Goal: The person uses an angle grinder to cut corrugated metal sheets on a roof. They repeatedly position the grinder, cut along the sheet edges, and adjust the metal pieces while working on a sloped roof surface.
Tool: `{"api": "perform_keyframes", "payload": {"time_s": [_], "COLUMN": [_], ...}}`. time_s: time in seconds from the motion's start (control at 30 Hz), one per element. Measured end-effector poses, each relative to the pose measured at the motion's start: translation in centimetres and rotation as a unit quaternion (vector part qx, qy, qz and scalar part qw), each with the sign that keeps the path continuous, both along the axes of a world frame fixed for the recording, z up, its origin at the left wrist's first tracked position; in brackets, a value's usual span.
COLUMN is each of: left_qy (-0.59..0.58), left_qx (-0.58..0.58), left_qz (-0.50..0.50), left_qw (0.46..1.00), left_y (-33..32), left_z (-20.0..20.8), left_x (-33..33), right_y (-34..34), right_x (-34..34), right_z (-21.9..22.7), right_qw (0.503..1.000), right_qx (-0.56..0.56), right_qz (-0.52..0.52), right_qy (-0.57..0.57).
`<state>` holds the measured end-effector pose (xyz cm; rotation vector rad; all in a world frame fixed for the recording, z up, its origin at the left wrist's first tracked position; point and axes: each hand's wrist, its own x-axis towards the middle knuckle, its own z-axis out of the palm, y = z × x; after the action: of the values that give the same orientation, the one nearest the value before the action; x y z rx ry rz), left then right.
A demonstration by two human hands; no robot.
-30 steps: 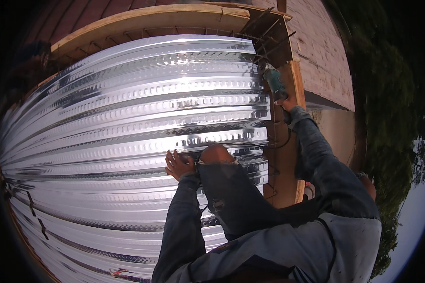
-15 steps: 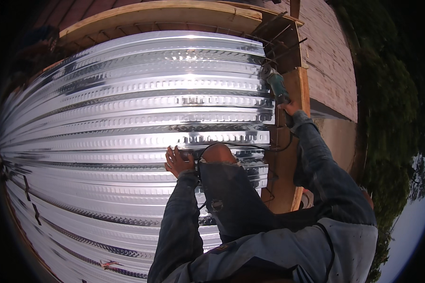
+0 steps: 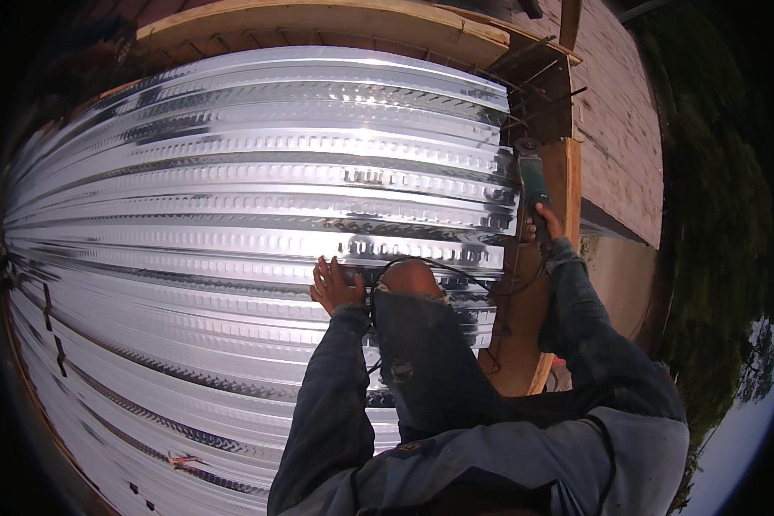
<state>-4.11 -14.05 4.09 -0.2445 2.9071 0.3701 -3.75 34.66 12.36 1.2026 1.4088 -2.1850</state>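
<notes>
Ribbed, shiny metal decking (image 3: 258, 206) spreads under me and off to the left. My right hand (image 3: 549, 225) grips the rear handle of a green angle grinder (image 3: 532, 176), which points away from me just beyond the decking's cut right edge. The grinder's disc end lies beside the timber board; whether it touches anything I cannot tell. My left hand (image 3: 335, 285) rests on the decking with its fingers spread, left of my bent knee (image 3: 411, 279). A black cord (image 3: 456, 268) curves past the knee toward the grinder.
An upright timber board (image 3: 564, 172) borders the decking on the right, with rebar ends (image 3: 546, 90) jutting out near the far corner. A long wooden beam (image 3: 335, 21) runs along the far side. Small reddish pieces (image 3: 187, 462) lie on the decking at lower left.
The grinder has moved toward me and slightly right, now more upright in line with the board. My left hand stays on the decking. The whole view has shifted a little.
</notes>
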Motion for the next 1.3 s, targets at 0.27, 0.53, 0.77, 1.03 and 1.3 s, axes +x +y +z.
{"api": "perform_keyframes", "payload": {"time_s": [0.27, 0.53, 0.77, 1.03, 1.3], "left_qy": [0.001, 0.107, -0.045, -0.048, 0.162], "left_qx": [-0.014, 0.129, 0.742, 0.792, 0.716], "left_qz": [0.005, -0.048, 0.102, 0.213, 0.329], "left_qw": [1.0, 0.985, 0.661, 0.57, 0.593], "left_y": [0.4, -0.9, 11.4, 12.1, -7.8], "left_z": [0.7, -3.2, 14.9, 24.0, 16.0], "left_x": [0.1, 0.6, -5.9, -7.7, -1.0], "right_y": [-12.9, -16.4, -19.1, -19.6, 1.5], "right_x": [6.5, -3.8, -6.5, -7.2, -5.3], "right_z": [0.5, 10.4, 15.1, 18.2, 3.2], "right_qw": [0.87, 0.94, 0.899, 0.786, 0.678], "right_qx": [-0.396, -0.206, -0.028, -0.103, 0.445], "right_qz": [-0.147, 0.142, 0.32, 0.539, 0.584], "right_qy": [0.255, 0.231, 0.299, 0.286, 0.023]}}
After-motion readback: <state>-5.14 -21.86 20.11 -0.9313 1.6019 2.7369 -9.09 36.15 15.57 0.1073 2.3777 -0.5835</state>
